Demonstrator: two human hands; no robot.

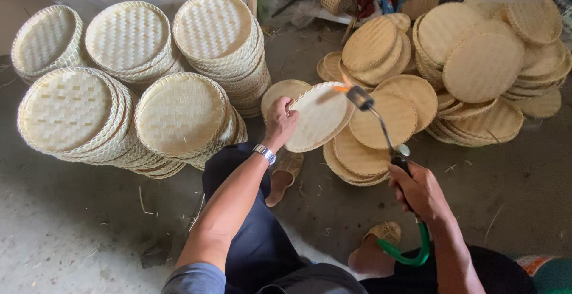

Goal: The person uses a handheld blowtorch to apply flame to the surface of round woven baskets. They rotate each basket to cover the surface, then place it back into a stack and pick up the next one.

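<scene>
**Torch flame at a woven tray's rim**

The left hand [280, 121] closes its grip on the edge of a pale woven tray [319, 117], tilted above the floor [89, 234]. The right hand [420, 192] wraps fully around a gas torch [381, 130], its flame touching the tray's upper rim. Tray stacks [179, 118] stand just beside.

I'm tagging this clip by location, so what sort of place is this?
Probably a small basket-weaving workshop with a bare concrete floor. Stacks of pale woven trays and a heap of browner ones surround the person, whose left hand holds a tray while the right hand aims a lit torch at its rim.
</scene>
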